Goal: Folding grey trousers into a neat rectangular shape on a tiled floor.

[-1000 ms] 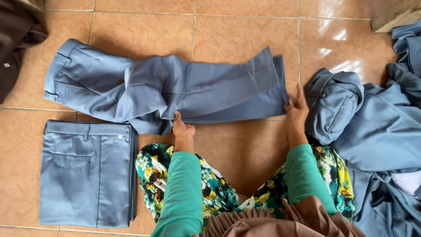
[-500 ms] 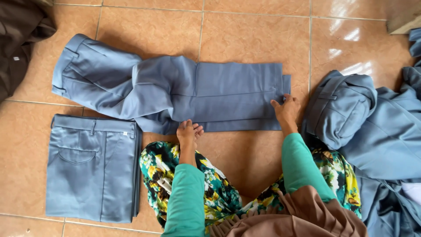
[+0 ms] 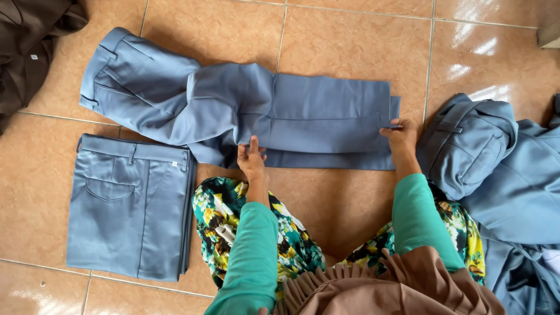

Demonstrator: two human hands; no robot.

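Nearest you are your knees in a floral skirt and green sleeves, both arms reaching forward over the tiled floor. Your left hand lies flat on the near edge of the blue trousers, about mid-length, fingers stretched forward and pressing the cloth; it grips nothing that I can see. Your right hand sits at the hem end, fingertips pinching the edge of the top layer, so it is closed narrow on fabric. The trousers lie just ahead of both hands, long axis running left to right across your view: waistband far out to the left and tilted slightly away, hems at the right under your right hand. The leg half is flat and layered; the seat half is bunched and rumpled left of your left hand. So the right hand holds the free end, and the left hand sits near the middle, closer to the crumpled part. The waistband is well away from either hand, left nearer. Near left, apart from the work, lies a folded pair. At right, a heap of blue garments is just beside your right forearm. Far left corner holds dark brown cloth.
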